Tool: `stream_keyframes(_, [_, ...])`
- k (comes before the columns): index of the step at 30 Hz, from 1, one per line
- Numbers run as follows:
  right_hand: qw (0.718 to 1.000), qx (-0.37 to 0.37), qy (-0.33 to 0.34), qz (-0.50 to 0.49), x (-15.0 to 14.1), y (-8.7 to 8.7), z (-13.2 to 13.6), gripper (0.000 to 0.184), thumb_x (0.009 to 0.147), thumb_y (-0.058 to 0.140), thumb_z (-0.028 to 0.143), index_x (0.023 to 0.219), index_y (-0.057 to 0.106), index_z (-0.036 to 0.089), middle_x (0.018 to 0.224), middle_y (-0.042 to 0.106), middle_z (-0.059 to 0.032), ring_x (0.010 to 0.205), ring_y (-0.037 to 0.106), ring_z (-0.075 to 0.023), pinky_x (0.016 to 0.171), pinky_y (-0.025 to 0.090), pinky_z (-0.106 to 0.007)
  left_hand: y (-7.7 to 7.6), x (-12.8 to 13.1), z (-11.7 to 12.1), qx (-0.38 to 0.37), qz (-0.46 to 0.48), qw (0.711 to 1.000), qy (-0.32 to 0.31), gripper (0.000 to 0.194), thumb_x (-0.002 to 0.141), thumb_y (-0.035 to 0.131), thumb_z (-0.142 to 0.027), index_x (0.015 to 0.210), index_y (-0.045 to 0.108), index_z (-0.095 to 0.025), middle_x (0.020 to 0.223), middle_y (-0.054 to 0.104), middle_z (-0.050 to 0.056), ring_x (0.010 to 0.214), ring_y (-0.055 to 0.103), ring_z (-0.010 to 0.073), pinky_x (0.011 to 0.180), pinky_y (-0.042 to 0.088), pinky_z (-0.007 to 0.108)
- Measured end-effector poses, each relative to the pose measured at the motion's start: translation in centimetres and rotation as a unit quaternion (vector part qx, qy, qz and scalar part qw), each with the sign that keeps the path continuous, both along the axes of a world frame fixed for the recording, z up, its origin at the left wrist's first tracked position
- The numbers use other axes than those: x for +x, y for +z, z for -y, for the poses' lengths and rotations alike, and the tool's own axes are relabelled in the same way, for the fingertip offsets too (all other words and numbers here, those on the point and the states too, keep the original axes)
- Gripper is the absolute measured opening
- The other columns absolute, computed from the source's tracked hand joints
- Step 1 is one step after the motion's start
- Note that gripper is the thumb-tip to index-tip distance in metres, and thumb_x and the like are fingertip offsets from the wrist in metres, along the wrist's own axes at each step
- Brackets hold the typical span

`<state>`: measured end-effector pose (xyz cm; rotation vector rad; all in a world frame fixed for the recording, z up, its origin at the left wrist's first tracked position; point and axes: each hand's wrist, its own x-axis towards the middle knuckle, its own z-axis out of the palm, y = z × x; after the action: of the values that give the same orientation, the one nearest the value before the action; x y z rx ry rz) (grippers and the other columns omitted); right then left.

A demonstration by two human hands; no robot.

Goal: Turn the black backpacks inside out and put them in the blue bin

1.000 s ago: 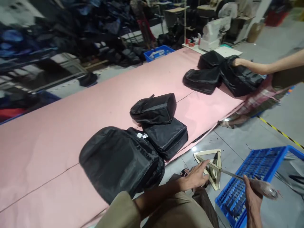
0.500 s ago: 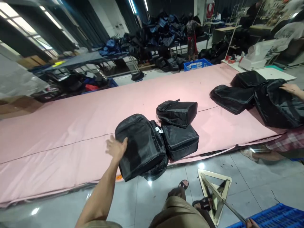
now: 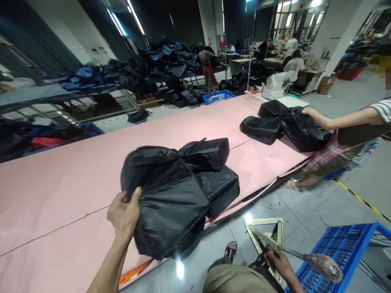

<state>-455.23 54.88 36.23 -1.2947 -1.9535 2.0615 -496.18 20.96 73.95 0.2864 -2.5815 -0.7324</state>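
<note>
Glossy grey tile floor (image 3: 297, 209) bounced harsh glare, blue-black fabric heap (image 3: 165, 59) out back was dim and kinda blurry, edges looked stretched.

Glossy black bag (image 3: 171, 207) – creased, its upper face buckled – lies at centre on the tabletop (image 3: 76, 183); thick-ended rod (image 3: 317, 263) slants at lower right.

Looks like slick, faintly glossy cloth on the near black bag (image 3: 174, 207), smooth matt sheeting for the pink table covering (image 3: 76, 175), plastic on the near-right blue crate (image 3: 343, 240), and glossy tile on the floor (image 3: 293, 211).
</note>
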Motion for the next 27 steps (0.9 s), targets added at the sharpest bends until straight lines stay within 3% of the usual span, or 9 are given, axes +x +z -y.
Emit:
stream_keyframes(3, [0.999, -0.004, -0.018, -0.036, -4.0, 2.5, -2.6, 0.082, 0.055, 0.073, 0.086, 0.103, 0.083, 0.020, 0.102, 0.080, -0.0142, 0.115, 0.076, -0.0459, 0.101, 0.063, -0.056, 3.9, 2.8, -4.7, 0.035, -0.115, 0.988, -0.099, 0.052, 0.082, 0.073, -0.068, 0.094, 0.072, -0.018, 0.077, 0.060, 0.002, 0.074, 0.056, 0.0199, 0.072, 0.039, 0.033])
stream_keyframes(7, [0.987, 0.062, -0.039, -0.140, -8.0, 10.8, -6.8, 0.095, 0.084, 0.069, 0.086, 0.148, 0.069, 0.016, 0.137, 0.074, -0.0207, 0.136, 0.070, -0.0380, 0.119, 0.056, -0.055, 5.9, 5.2, -9.1, 0.077, -0.258, 0.934, -0.235, 0.046, 0.085, 0.081, -0.059, 0.089, 0.075, -0.014, 0.075, 0.063, 0.000, 0.069, 0.056, 0.0144, 0.064, 0.040, 0.027])
stream_keyframes(11, [0.943, 0.120, -0.117, -0.287, -8.9, 21.8, -11.7, 0.083, 0.099, 0.070, 0.073, 0.165, 0.052, 0.027, 0.168, 0.054, -0.0160, 0.149, 0.062, -0.0317, 0.127, 0.051, -0.052, 3.7, 6.3, -13.2, 0.092, -0.308, 0.878, -0.356, 0.031, 0.092, 0.083, -0.040, 0.080, 0.070, -0.015, 0.062, 0.055, -0.005, 0.052, 0.046, 0.0093, 0.049, 0.032, 0.023])
stream_keyframes(13, [0.908, 0.161, -0.175, -0.346, -7.5, 26.1, -13.8, 0.082, 0.102, 0.067, 0.073, 0.167, 0.049, 0.027, 0.171, 0.051, -0.0157, 0.153, 0.058, -0.0319, 0.129, 0.048, -0.051, 2.1, 7.1, -15.4, 0.096, -0.318, 0.818, -0.470, 0.016, 0.097, 0.080, -0.026, 0.088, 0.072, -0.016, 0.068, 0.061, -0.006, 0.054, 0.051, 0.0078, 0.050, 0.038, 0.020])
stream_keyframes(15, [0.887, 0.224, -0.206, -0.346, -5.1, 28.5, -15.1, 0.087, 0.101, 0.064, 0.078, 0.168, 0.049, 0.025, 0.172, 0.051, -0.0164, 0.159, 0.051, -0.0347, 0.134, 0.042, -0.052, 0.5, 8.1, -17.4, 0.104, -0.302, 0.736, -0.597, 0.005, 0.100, 0.077, -0.016, 0.098, 0.072, -0.018, 0.081, 0.070, -0.005, 0.064, 0.063, 0.0077, 0.062, 0.049, 0.016])
stream_keyframes(17, [0.889, 0.271, -0.199, -0.310, -2.4, 29.1, -15.3, 0.094, 0.099, 0.060, 0.086, 0.168, 0.052, 0.023, 0.173, 0.050, -0.0160, 0.165, 0.043, -0.0371, 0.139, 0.032, -0.054, -0.9, 9.0, -18.8, 0.109, -0.266, 0.665, -0.689, 0.009, 0.103, 0.073, -0.010, 0.105, 0.072, -0.018, 0.091, 0.074, -0.002, 0.076, 0.070, 0.0088, 0.075, 0.056, 0.017])
stream_keyframes(19, [0.901, 0.284, -0.184, -0.272, 0.0, 28.4, -14.9, 0.098, 0.096, 0.055, 0.093, 0.164, 0.057, 0.023, 0.172, 0.051, -0.0150, 0.166, 0.040, -0.0380, 0.141, 0.028, -0.054, -2.3, 9.5, -19.6, 0.105, -0.236, 0.626, -0.736, 0.016, 0.103, 0.071, -0.005, 0.112, 0.072, -0.019, 0.096, 0.075, 0.000, 0.083, 0.073, 0.0096, 0.082, 0.058, 0.018])
stream_keyframes(24, [0.923, 0.256, -0.180, -0.226, 2.3, 25.2, -14.0, 0.096, 0.090, 0.057, 0.099, 0.142, 0.068, 0.018, 0.143, 0.072, -0.0182, 0.132, 0.068, -0.0362, 0.115, 0.057, -0.049, -5.7, 9.2, -19.7, 0.087, -0.223, 0.599, -0.764, 0.023, 0.102, 0.070, -0.003, 0.120, 0.072, -0.018, 0.101, 0.078, 0.004, 0.092, 0.076, 0.0133, 0.087, 0.061, 0.022])
stream_keyframes(27, [0.927, 0.233, -0.188, -0.225, 2.3, 24.7, -14.4, 0.094, 0.085, 0.067, 0.096, 0.136, 0.066, 0.016, 0.137, 0.072, -0.0180, 0.124, 0.070, -0.0335, 0.111, 0.058, -0.045, -6.6, 9.0, -18.9, 0.050, -0.249, 0.566, -0.784, 0.025, 0.105, 0.066, -0.006, 0.126, 0.071, -0.016, 0.105, 0.079, 0.009, 0.098, 0.078, 0.0176, 0.090, 0.062, 0.028])
